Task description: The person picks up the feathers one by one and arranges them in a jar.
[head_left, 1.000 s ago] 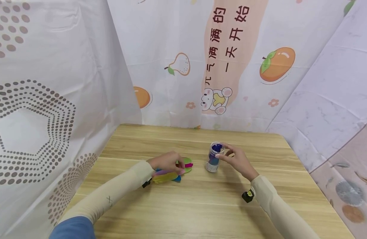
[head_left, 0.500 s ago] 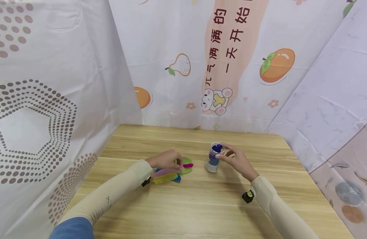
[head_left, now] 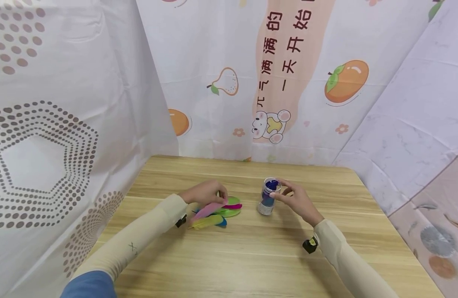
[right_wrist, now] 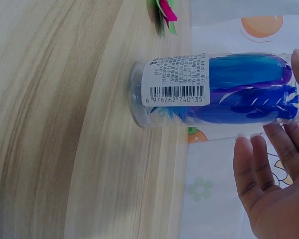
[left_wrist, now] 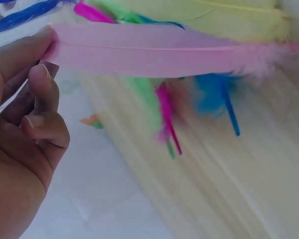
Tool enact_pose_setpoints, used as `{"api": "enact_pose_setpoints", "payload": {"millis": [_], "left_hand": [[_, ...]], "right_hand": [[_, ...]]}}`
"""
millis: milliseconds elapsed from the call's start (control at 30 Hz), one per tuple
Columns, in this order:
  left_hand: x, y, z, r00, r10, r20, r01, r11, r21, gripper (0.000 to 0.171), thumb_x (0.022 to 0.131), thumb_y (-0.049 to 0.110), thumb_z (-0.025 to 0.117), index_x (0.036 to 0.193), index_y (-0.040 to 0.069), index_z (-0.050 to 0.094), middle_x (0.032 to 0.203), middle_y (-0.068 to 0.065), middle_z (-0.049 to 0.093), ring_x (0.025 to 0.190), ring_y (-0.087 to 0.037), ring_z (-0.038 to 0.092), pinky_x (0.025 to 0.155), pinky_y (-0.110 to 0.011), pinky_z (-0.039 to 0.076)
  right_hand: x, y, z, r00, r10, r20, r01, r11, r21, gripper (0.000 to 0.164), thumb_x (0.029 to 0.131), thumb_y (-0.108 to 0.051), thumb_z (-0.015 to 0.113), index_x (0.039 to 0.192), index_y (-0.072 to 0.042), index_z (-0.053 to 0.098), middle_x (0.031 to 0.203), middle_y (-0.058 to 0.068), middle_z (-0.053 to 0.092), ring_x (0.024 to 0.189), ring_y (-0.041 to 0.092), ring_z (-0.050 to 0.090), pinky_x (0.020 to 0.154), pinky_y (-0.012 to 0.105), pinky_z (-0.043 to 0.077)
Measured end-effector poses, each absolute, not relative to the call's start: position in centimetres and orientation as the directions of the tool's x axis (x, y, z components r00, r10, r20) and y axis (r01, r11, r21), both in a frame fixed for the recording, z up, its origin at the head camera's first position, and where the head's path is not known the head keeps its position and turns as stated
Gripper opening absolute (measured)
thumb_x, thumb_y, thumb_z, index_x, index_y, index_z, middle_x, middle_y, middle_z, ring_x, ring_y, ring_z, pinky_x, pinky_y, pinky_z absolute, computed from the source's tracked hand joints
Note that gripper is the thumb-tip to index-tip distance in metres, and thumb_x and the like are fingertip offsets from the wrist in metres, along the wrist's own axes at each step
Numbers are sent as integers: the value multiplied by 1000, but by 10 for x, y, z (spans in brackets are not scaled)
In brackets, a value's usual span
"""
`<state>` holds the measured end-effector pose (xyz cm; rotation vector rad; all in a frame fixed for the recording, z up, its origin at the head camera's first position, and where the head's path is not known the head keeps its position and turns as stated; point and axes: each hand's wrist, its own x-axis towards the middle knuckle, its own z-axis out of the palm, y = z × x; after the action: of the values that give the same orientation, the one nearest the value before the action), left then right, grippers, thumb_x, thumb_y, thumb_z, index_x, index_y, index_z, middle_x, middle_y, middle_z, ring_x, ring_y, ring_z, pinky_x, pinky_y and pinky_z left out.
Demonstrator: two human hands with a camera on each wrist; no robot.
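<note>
My left hand (head_left: 208,193) pinches one end of a pink feather (left_wrist: 139,50) between thumb and finger, above a loose pile of feathers. In that pile lie a yellow feather (head_left: 206,222), a green feather (head_left: 232,212), a magenta feather (head_left: 234,206) and blue ones partly covered. My right hand (head_left: 297,201) grips a clear plastic jar (right_wrist: 139,94) near its rim, thumb on one side and fingers on the other. The jar stands upright on the table, with blue and purple feathers (right_wrist: 249,102) inside and a white barcode label (right_wrist: 174,82) on its side.
The light wooden table (head_left: 229,260) carries the feathers at left of centre and the jar to their right. A printed white curtain (head_left: 199,49) hangs behind its far edge. Other cloths hang at both sides.
My left hand has lifted slightly and drawn the pink feather up from the pile, uncovering more of the green and yellow ones. The right hand and jar stay in place.
</note>
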<state>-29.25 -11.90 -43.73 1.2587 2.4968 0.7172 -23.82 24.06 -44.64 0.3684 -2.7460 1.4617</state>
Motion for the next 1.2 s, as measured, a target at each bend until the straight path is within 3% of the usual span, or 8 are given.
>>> {"api": "enact_pose_setpoints", "payload": {"millis": [267,533,733,1000,1200], "left_hand": [[-297,-126,-423,-636,770,57,674,517,527,8,98,14,73,97,10,79,88,12,71,78,-10,65,68,-26,54],[-301,-129,-409,-659,739,140,687,514,514,7,97,16,74,97,12,79,89,13,72,83,-9,66,70,-26,54],[-304,-126,-396,-658,726,200,698,489,523,10,97,17,74,99,10,80,90,11,74,78,-8,64,66,-27,52],[-304,-123,-381,-700,678,225,663,498,560,6,96,23,76,97,19,81,87,12,74,67,-10,58,60,-26,47],[-304,-125,-377,-699,661,273,672,476,568,5,96,24,77,97,21,80,86,14,73,69,-10,59,64,-29,50]], "right_hand": [[-241,241,-448,-973,-202,111,-205,534,-820,72,87,-52,79,149,-22,56,130,14,59,103,31,60,73,40,53],[-239,242,-449,-974,-194,113,-201,532,-823,73,86,-53,80,148,-23,56,142,16,56,103,31,60,72,39,52],[-239,241,-448,-973,-196,119,-208,530,-822,71,87,-53,79,148,-24,57,140,15,57,103,31,60,72,40,52],[-239,241,-448,-974,-194,120,-207,536,-818,73,86,-55,79,148,-23,57,142,16,56,102,31,61,72,40,52],[-239,241,-448,-974,-196,117,-207,541,-815,73,87,-54,79,149,-23,56,141,16,56,102,30,61,72,39,52]]}}
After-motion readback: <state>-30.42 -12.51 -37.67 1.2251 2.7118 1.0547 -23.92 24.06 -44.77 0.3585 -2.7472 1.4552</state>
